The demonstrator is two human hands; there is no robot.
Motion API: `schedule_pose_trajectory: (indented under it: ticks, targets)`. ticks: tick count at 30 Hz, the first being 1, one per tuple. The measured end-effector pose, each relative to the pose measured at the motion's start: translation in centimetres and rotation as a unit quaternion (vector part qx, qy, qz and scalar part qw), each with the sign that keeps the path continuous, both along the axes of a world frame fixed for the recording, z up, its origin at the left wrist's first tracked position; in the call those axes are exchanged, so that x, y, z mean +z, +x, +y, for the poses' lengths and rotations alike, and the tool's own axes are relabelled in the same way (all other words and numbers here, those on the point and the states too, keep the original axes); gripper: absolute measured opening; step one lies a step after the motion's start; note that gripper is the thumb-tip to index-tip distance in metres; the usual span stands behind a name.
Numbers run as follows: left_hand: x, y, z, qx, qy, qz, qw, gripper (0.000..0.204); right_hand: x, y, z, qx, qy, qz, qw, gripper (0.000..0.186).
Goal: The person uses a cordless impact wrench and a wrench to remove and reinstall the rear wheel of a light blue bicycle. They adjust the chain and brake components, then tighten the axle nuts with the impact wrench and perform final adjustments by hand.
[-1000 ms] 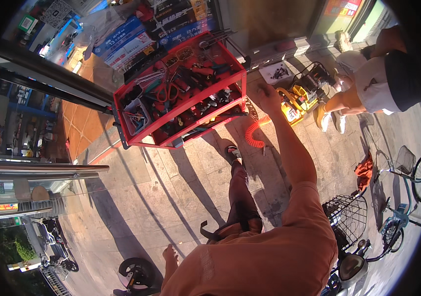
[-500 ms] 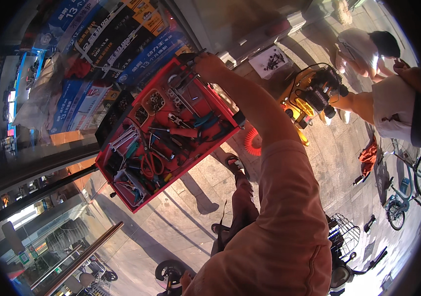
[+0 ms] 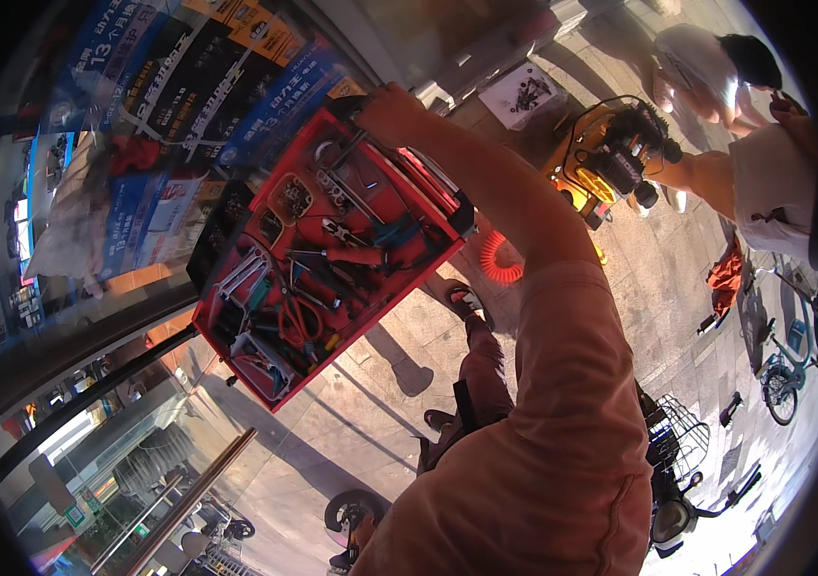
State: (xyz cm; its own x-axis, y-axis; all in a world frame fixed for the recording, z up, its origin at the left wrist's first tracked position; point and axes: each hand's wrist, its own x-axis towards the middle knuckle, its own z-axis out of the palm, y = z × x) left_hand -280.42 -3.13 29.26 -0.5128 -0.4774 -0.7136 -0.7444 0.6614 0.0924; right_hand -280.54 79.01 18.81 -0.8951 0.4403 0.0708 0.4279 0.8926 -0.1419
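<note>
Gripping or just resting, cannot tell which, with bare right hand (image 3: 391, 112) at far corner of red metal tool cart (image 3: 372, 317), near coiled orange hose (image 3: 492, 261). Could spill loose red-handled tools (image 3: 359, 255) if jolted, or snag hose if rolled.

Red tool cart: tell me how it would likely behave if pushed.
The red tool cart would probably feel heavy, given the many hand tools crowding it. Its straight edges suggest it is stiff. The hand tools may slide or rattle, as they lie loosely jumbled.
</note>
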Motion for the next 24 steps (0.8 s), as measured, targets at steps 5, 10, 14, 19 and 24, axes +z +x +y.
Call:
schedule_pose_trajectory:
  ticks: [5,10,14,19,24]
  targets:
    - [-1.3,-0.5,-1.1,-0.009,0.013,-0.009,1.0,0.03,7.3,2.0,-0.2,0.023,-0.035,-0.006,0.999,0.025]
    - [-2.5,0.1,-2.5,-0.012,0.056,0.001,0.998,0.032,17.6,3.7,-3.2,-0.006,-0.002,0.09,0.996,0.02]
    - [-3.6,2.6,-3.8,0.083,0.108,0.042,0.99,0.033,26.9,4.7,-6.3,0.039,0.02,0.202,0.978,0.017]
    - [-6.2,8.9,-6.7,0.196,0.225,0.141,0.944,0.03,32.9,2.3,-14.7,0.123,-0.243,0.324,0.906,0.023]
    - [-7.0,18.2,-11.4,0.281,0.291,0.244,0.881,0.041,26.4,-4.2,-37.9,0.151,-0.714,0.162,0.664,0.015]
